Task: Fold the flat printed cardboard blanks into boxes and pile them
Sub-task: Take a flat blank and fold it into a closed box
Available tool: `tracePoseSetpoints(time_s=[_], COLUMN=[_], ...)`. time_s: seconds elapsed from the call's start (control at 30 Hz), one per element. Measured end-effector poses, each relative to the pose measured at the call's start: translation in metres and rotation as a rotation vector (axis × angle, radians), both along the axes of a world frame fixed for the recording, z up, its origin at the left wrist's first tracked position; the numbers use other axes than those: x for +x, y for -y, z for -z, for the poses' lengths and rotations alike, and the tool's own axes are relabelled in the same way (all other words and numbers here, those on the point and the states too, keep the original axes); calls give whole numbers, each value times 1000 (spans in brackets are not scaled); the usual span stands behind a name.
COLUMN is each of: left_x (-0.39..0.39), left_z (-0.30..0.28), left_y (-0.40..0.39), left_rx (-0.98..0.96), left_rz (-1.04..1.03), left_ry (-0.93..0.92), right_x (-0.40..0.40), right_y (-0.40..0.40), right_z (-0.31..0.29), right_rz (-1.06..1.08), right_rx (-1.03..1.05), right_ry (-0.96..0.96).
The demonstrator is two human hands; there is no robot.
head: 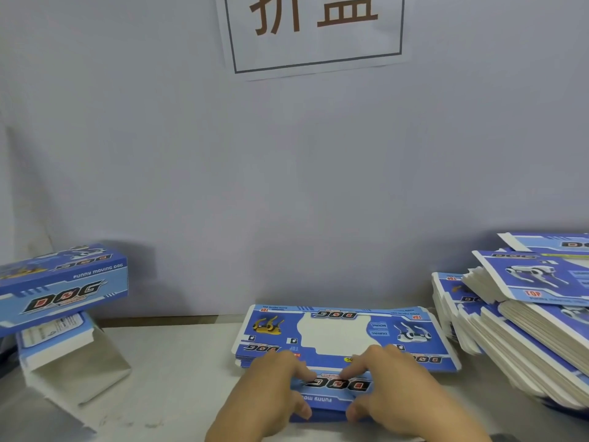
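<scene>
A grey wall (287, 186) rises behind my white table (178, 371), and everything else I place from the small stack of flat blanks (338, 333) lying at the middle of that table. High above the stack a paper sign (314, 30) with two large brown characters hangs on the wall. To the stack's right, close by, leans a much taller, slumped heap of blanks (522, 330), its sheets fanned and tilted. Well to the stack's left a folded box (63, 285) printed "DOG" rests on top of another folded box (60, 349) that shows its white inner side.

At the stack's near edge I have the blank I'm folding (331, 390), its blue "DOG" panel bent up toward me. My left hand (271, 390) grips its left end, fingers curled over the top edge and thumb under the front. My right hand (392, 387) grips the right end the same way.
</scene>
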State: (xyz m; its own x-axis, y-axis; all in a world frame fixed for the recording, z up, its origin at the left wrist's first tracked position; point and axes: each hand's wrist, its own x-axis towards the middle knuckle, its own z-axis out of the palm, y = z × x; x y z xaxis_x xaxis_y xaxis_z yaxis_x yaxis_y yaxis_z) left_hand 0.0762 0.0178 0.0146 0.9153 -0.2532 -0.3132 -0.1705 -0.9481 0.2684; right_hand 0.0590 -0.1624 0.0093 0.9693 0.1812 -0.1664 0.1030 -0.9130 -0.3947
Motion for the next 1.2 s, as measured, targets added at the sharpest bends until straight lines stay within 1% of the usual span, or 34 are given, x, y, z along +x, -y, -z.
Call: tracePoseSetpoints(time_s=[0.1,0.17,0.23,0.3,0.37,0.43,0.5,0.53,0.57,0.63,0.67,0.73,0.77,0.8,0.83,0.87,0.9,0.93,1.03,1.13,1.2], left_x=[-1,-2,-5,-5,-5,-8,-9,-10,-11,-12,-12,-14,-15,-15,-16,-16,-17,-18,-19,-21,-23], left_z=[-1,0,0,2,0,-7,-8,-8,-10,-12,-13,-18,-21,-25,-29,-32,-35,-37,-38,-37,-38], left_y=[0,-1,-3,-5,-2,5,9,9,10,8,6,4,3,2,1,-1,-3,-4,-7,-5,0], left_rx=[-15,-28,-54,-93,-231,-433,-680,-799,-898,-1071,-1154,-1304,-1392,-1494,-1582,-1618,-1594,-1548,-1441,-1419,-1414], left_rz=[7,20,33,41,47,28,-52,-109,-178,-328,-391,-451,-454,-441,-415,-385,-365,-359,-362,-343,-326], left_ry=[16,74,230,468,732,978,1140,1173,1161,1043,972,863,819,777,743,735,753,775,770,684,668], right_x=[-1,-2,-4,-5,-3,0,1,0,-1,-5,-7,-13,-18,-22,-25,-25,-25,-24,-23,-21,-18], right_y=[2,3,1,0,0,3,7,9,11,14,14,13,13,13,13,13,13,13,13,12,10], right_z=[0,0,-3,-5,-5,-4,-7,-11,-17,-30,-37,-51,-57,-62,-65,-66,-64,-62,-59,-54,-49], right_rz=[-22,-42,-48,-31,20,81,119,130,138,132,124,95,49,-14,-68,-96,-103,-89,-29,1,17], right_rx=[60,103,108,79,49,99,175,203,227,308,395,672,853,1029,1173,1249,1256,1233,1244,1285,1290], right_ry=[-9,1,74,238,428,575,712,775,838,978,1025,1051,991,874,722,579,492,474,512,505,507])
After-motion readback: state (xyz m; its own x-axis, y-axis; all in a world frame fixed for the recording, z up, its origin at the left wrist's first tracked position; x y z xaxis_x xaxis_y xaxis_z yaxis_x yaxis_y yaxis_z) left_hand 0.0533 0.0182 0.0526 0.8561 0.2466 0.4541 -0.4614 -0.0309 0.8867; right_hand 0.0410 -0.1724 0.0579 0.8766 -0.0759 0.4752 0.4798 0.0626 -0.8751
